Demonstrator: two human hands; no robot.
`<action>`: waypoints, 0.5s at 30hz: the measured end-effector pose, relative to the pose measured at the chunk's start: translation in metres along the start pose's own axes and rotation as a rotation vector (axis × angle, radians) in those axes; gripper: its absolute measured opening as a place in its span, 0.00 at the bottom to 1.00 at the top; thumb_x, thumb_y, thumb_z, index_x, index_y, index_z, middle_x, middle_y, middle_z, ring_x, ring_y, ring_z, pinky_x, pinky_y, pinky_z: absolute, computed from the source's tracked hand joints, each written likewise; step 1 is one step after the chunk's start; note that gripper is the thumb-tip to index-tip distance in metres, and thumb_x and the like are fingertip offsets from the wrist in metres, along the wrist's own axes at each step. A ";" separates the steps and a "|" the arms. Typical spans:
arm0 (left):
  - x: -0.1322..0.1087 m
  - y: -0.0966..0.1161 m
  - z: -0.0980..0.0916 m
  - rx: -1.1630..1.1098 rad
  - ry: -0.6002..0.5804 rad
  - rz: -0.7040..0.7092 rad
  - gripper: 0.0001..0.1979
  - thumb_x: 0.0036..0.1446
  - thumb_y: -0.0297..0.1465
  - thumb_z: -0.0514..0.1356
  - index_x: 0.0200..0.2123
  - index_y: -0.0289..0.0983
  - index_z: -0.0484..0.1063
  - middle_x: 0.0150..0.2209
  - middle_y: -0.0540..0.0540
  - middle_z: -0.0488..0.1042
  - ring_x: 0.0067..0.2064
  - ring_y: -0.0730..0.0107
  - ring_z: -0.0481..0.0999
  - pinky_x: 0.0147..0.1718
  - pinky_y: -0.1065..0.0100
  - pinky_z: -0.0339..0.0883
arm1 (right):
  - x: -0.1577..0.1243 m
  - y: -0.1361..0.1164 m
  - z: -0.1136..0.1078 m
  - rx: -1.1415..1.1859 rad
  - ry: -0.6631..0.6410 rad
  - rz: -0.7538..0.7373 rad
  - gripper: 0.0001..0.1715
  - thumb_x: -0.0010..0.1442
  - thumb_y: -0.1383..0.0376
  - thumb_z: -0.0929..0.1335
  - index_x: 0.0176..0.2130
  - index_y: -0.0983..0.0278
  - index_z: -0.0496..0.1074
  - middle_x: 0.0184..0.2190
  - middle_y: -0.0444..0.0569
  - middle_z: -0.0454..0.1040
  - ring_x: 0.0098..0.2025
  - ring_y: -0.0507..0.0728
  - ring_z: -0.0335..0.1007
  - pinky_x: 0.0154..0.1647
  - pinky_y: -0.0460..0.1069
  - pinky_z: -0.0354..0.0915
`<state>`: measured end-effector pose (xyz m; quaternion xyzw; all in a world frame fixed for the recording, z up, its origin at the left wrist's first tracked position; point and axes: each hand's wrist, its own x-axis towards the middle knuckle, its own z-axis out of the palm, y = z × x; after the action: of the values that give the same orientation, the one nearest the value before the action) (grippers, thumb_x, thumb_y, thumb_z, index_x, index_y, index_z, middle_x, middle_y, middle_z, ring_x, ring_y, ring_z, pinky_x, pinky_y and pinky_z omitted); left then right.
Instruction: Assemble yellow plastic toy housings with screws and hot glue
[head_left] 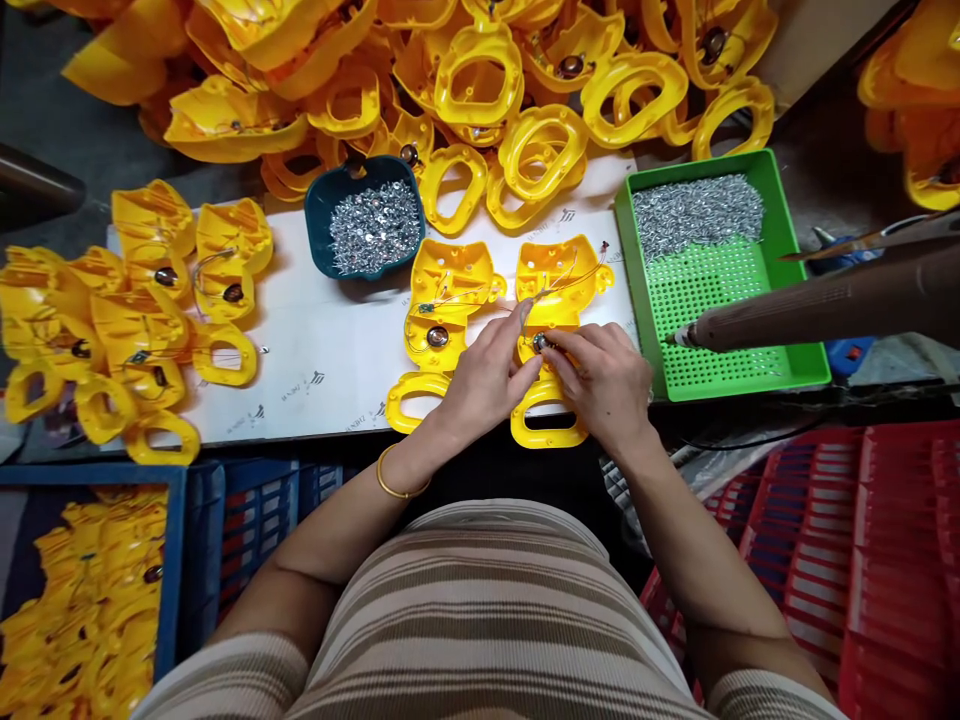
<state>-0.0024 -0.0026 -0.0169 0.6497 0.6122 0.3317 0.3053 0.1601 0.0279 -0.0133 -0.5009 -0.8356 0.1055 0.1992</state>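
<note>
In front of me lies a yellow plastic housing half [555, 262] with a looped handle and thin wires inside. My left hand [487, 380] grips its left edge, fingers by the wires and thumb over the lower part. With thumb and forefinger, my right hand [611, 385] pinches a small round speaker [540, 342] at the housing's middle; the fingertips partly cover it. Just left lies a second yellow housing half [450, 270], with a round speaker [437, 337] seated in it and a small green circuit board [427, 308] on wires.
A dark green tub [319, 235] of small metal parts and a green perforated tray [810, 370] of screws flank the housings. A brown electric screwdriver [795, 315] juts over the tray. Yellow housings [480, 80] are heaped behind. Blue [176, 560] and red crates [892, 560] stand below.
</note>
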 end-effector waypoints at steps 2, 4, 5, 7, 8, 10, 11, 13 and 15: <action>-0.001 0.000 0.000 -0.031 -0.010 -0.014 0.29 0.60 0.28 0.58 0.64 0.36 0.60 0.55 0.37 0.71 0.27 0.76 0.72 0.38 0.67 0.73 | 0.000 -0.002 0.000 -0.033 -0.003 -0.003 0.13 0.66 0.58 0.66 0.44 0.60 0.77 0.36 0.48 0.78 0.39 0.58 0.65 0.31 0.51 0.56; -0.003 0.000 0.001 -0.039 -0.024 -0.028 0.29 0.59 0.27 0.58 0.64 0.39 0.59 0.54 0.38 0.71 0.26 0.78 0.71 0.38 0.67 0.73 | -0.001 -0.004 0.000 -0.069 -0.005 -0.010 0.13 0.66 0.58 0.65 0.43 0.60 0.78 0.35 0.49 0.78 0.38 0.58 0.64 0.30 0.51 0.54; -0.003 0.000 0.001 -0.036 -0.028 -0.035 0.30 0.59 0.27 0.58 0.64 0.39 0.59 0.53 0.39 0.71 0.26 0.77 0.71 0.38 0.67 0.73 | -0.001 -0.004 0.000 -0.083 -0.007 -0.015 0.14 0.66 0.58 0.65 0.42 0.60 0.78 0.34 0.49 0.77 0.38 0.58 0.64 0.29 0.51 0.53; -0.003 -0.001 0.002 -0.027 -0.024 -0.039 0.30 0.58 0.25 0.58 0.63 0.39 0.59 0.54 0.39 0.71 0.32 0.73 0.74 0.42 0.65 0.73 | -0.002 -0.004 0.000 -0.095 -0.011 -0.019 0.14 0.67 0.57 0.64 0.41 0.59 0.78 0.32 0.49 0.77 0.37 0.58 0.63 0.28 0.52 0.52; -0.002 0.000 0.003 -0.023 -0.012 -0.034 0.29 0.57 0.25 0.58 0.62 0.38 0.59 0.55 0.40 0.71 0.37 0.69 0.76 0.45 0.64 0.72 | -0.003 -0.002 0.000 -0.092 -0.015 -0.018 0.15 0.67 0.57 0.64 0.42 0.59 0.78 0.33 0.49 0.77 0.38 0.58 0.63 0.29 0.52 0.53; 0.000 0.000 0.004 -0.016 0.023 -0.009 0.27 0.56 0.24 0.59 0.58 0.38 0.61 0.55 0.41 0.71 0.49 0.62 0.75 0.52 0.62 0.69 | -0.004 0.002 0.000 -0.056 -0.032 -0.033 0.15 0.67 0.57 0.64 0.44 0.60 0.78 0.34 0.49 0.78 0.38 0.58 0.64 0.31 0.51 0.56; 0.001 0.001 0.005 -0.011 0.040 0.005 0.25 0.55 0.24 0.60 0.57 0.38 0.62 0.55 0.41 0.71 0.53 0.61 0.74 0.55 0.61 0.68 | -0.004 0.005 0.000 -0.028 -0.043 -0.049 0.15 0.66 0.58 0.65 0.45 0.61 0.78 0.36 0.49 0.78 0.39 0.58 0.64 0.34 0.51 0.59; 0.003 0.003 0.005 0.008 0.062 0.015 0.22 0.55 0.24 0.60 0.54 0.38 0.63 0.54 0.42 0.72 0.55 0.60 0.72 0.56 0.61 0.66 | -0.005 0.009 -0.001 0.025 -0.056 -0.079 0.16 0.66 0.60 0.65 0.47 0.63 0.77 0.38 0.50 0.78 0.39 0.58 0.66 0.38 0.52 0.62; 0.004 0.005 0.005 0.028 0.066 0.004 0.21 0.55 0.24 0.60 0.52 0.38 0.63 0.52 0.43 0.73 0.54 0.60 0.73 0.54 0.61 0.67 | -0.006 0.011 -0.003 0.055 -0.051 -0.081 0.16 0.67 0.61 0.64 0.48 0.64 0.77 0.38 0.52 0.77 0.39 0.58 0.68 0.40 0.51 0.63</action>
<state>0.0044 0.0008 -0.0157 0.6439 0.6251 0.3448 0.2751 0.1727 0.0279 -0.0160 -0.4581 -0.8567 0.1332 0.1958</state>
